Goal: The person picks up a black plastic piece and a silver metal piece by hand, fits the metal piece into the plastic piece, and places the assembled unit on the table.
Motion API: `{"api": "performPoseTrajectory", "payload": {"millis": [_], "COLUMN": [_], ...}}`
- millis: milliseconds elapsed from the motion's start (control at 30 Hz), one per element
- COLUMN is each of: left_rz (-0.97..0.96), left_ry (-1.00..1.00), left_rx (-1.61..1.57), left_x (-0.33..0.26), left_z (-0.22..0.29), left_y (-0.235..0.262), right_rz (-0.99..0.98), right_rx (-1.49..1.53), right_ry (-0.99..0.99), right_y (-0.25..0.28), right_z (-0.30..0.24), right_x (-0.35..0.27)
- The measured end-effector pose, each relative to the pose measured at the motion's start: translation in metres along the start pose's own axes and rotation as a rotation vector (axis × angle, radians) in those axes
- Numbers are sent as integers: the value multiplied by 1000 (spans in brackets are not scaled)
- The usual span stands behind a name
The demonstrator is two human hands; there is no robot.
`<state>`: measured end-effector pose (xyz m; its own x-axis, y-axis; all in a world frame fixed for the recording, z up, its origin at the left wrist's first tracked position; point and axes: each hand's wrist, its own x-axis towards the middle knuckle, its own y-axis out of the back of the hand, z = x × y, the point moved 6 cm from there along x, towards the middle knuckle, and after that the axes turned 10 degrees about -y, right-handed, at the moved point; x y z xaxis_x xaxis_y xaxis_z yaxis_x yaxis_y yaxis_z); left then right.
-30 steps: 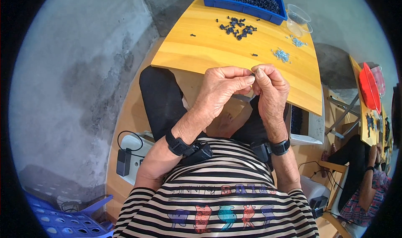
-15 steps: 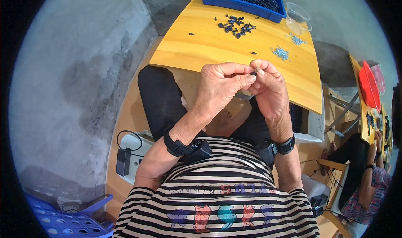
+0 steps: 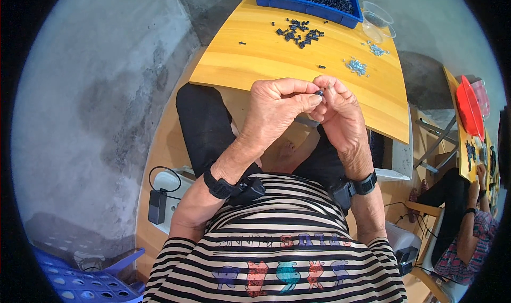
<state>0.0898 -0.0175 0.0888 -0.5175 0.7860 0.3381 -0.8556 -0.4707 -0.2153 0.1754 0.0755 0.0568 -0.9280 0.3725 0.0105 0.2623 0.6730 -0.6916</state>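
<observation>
Head view: A small black part (image 3: 319, 93) shows between the fingertips over the near edge of a wooden table (image 3: 239, 66), more exposed than a second ago. The left hand (image 3: 274, 107) pinches it between thumb and forefinger, its back turned upward and its wrist angled in toward the table. The right hand (image 3: 343, 114) has rolled since the earliest frame, baring more of its palm; its fingers are curled, thumb and forefinger tips narrowly spaced just beside the part, though whether they grip it cannot be told. Both forearms reach forward to the table's near edge. On the table, a loose black cluster (image 3: 302, 44) and pale-blue bits (image 3: 356, 67) lie as before, with a blue tray (image 3: 303, 8) at the far edge.
</observation>
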Motion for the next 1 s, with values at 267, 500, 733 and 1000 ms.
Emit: {"api": "performPoseTrajectory", "payload": {"millis": [267, 500, 733, 1000], "left_rz": [-9, 2, 26, 23], "left_ry": [-18, -33, -96, -95], "left_rx": [79, 126, 124, 193], "left_x": [-2, -2, -2, -2], "left_z": [-1, -3, 1, -7], "left_y": [4, 7, 6, 8], "right_rz": [55, 108, 146, 170], "right_rx": [-182, -297, -396, -601], "right_ry": [29, 68, 117, 171], "right_y": [-4, -6, -10, -12], "right_z": [-8, -12, -16, -16], "right_x": [-5, -6, -7, -4]}}
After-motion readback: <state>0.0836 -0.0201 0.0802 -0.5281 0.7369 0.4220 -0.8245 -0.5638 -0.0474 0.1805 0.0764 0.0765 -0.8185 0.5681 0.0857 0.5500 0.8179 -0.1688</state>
